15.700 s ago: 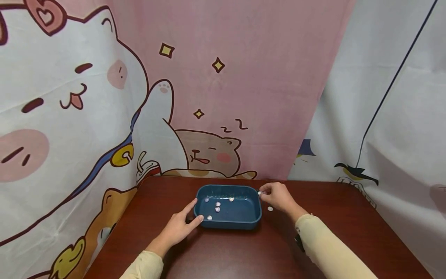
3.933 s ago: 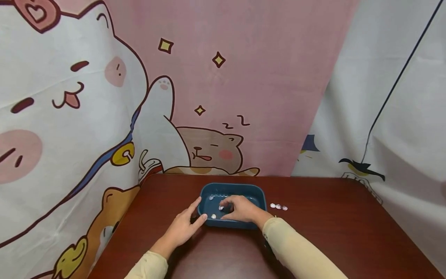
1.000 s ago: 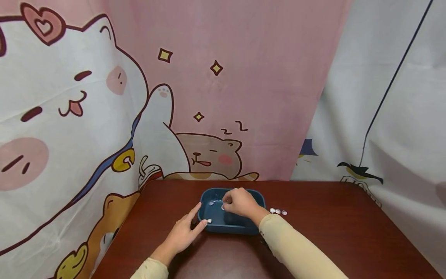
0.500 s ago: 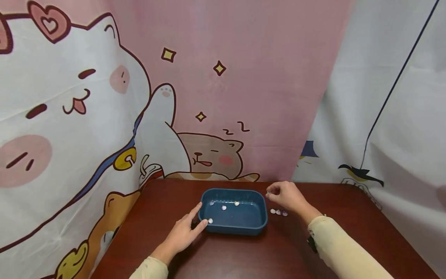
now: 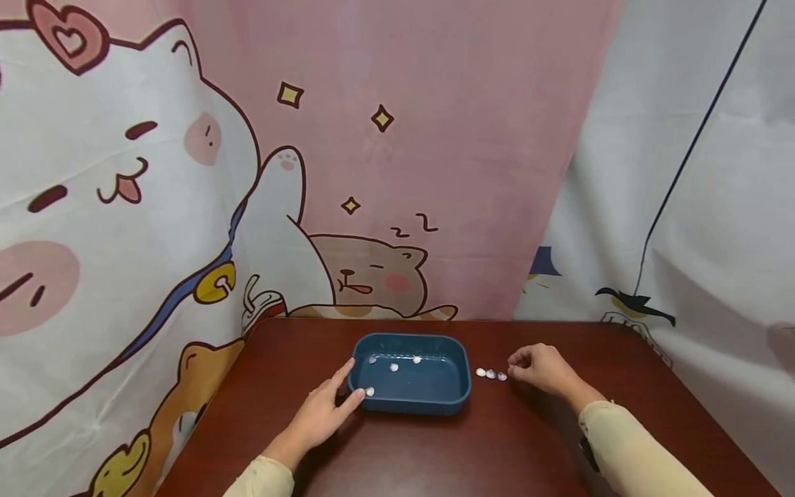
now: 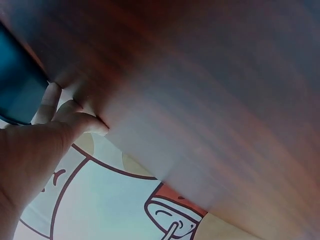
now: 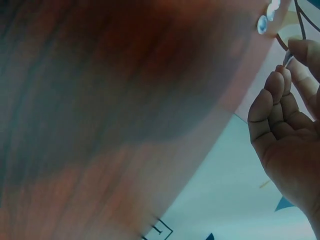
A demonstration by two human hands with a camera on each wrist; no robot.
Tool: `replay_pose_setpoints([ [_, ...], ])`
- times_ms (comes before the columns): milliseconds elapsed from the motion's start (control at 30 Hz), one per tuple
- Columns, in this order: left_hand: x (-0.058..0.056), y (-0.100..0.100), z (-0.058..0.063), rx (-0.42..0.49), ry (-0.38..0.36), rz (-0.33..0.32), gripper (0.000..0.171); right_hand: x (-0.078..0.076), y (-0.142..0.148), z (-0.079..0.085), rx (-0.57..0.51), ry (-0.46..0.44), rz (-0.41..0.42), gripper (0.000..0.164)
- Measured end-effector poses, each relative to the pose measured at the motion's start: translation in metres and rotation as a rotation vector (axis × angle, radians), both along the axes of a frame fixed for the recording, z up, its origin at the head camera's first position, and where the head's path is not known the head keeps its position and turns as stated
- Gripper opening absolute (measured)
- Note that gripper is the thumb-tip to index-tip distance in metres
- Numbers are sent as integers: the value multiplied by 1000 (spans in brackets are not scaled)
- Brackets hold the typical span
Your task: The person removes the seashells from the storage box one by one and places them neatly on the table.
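My left hand [image 5: 319, 414] spreads its straight thumb and fingers against the left end of a blue rectangular dish [image 5: 413, 407]. Inside the dish lie several small whitish shells, one shell [image 5: 370, 391] right by my left thumb. To the right of the dish, three more sit in a short row on the table, with a purplish shell [image 5: 502, 376] at its right end. My right hand [image 5: 546, 369] is just beyond that end, low over the table. Between its thumb and fingertips it pinches a small shell [image 7: 288, 58], mostly covered by the fingers.
The dark reddish-brown table [image 5: 410, 455] has a glossy top. Behind it and at both sides hangs a cartoon-printed cloth [image 5: 459, 172], close to the table's far edge. A black line runs down the cloth at the right.
Since half a second ago, my right hand has moved from the dish's far right corner to the row's right end. The row has grown from one shell to three. My left hand stays put.
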State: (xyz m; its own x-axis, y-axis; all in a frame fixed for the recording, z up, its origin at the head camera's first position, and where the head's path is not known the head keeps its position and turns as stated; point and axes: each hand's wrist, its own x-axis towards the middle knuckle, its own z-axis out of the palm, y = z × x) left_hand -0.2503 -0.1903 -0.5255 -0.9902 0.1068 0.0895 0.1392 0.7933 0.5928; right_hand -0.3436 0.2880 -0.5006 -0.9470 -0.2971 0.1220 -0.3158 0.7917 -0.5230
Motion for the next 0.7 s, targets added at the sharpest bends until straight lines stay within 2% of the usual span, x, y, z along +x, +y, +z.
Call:
replay_pose_setpoints([
  [333, -3, -1, -2, 1, -1, -10, 76, 0, 3, -9, 22, 4, 34, 13],
  [700, -2, 1, -1, 5, -17, 2, 78, 4, 11, -18, 72, -67, 62, 11],
])
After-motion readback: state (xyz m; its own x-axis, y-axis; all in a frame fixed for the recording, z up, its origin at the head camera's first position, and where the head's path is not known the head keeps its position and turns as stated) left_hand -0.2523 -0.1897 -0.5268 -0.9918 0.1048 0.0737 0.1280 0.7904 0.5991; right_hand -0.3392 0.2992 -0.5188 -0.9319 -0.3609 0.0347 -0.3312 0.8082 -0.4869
